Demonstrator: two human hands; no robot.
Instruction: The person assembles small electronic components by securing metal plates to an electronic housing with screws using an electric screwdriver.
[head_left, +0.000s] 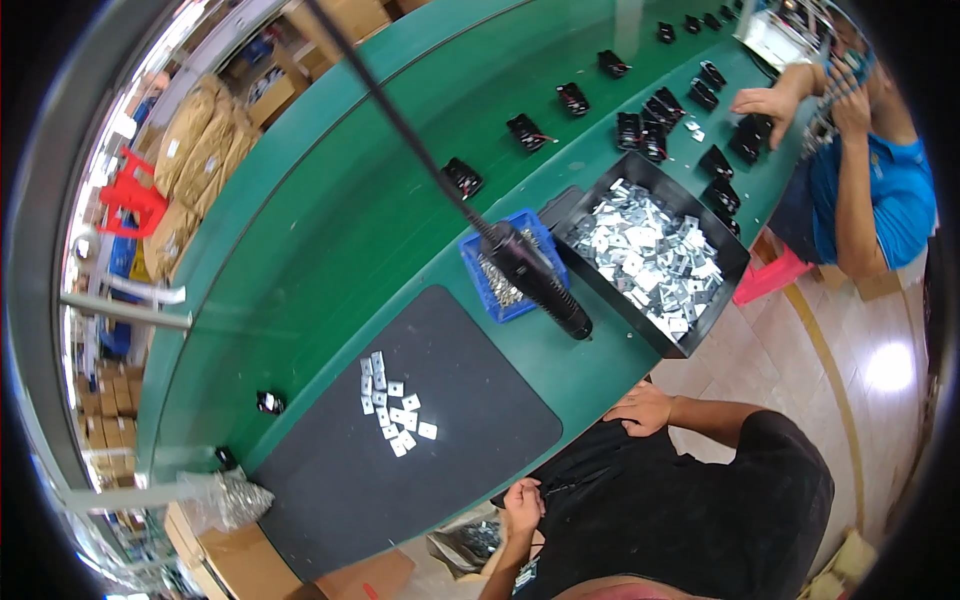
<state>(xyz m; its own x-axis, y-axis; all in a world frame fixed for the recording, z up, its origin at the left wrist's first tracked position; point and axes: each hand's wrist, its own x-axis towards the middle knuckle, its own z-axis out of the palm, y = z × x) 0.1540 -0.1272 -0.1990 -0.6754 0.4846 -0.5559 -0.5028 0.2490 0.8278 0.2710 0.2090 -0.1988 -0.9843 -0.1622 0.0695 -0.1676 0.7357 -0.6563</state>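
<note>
My left hand (523, 505) is at the table's near edge against my black shirt, its fingers curled closed. What lies inside them, if anything, is hidden. My right hand (640, 408) rests against the shirt by the table edge, below the black bin, with fingers stretched out and nothing seen in it. On the dark mat (470, 380) lies a loose group of small silver metal plates (390, 408). A black electric screwdriver (540, 280) hangs over the blue basket (490, 285) of small metal parts. The black bin (683, 350) holds many more silver plates.
A green conveyor (340, 240) runs along the far side, carrying spaced black units (527, 131). At the right, a co-worker in a blue shirt (900, 190) reaches toward more black units (750, 138). A clear bag of metal parts (240, 500) and cardboard box (245, 560) are at lower left.
</note>
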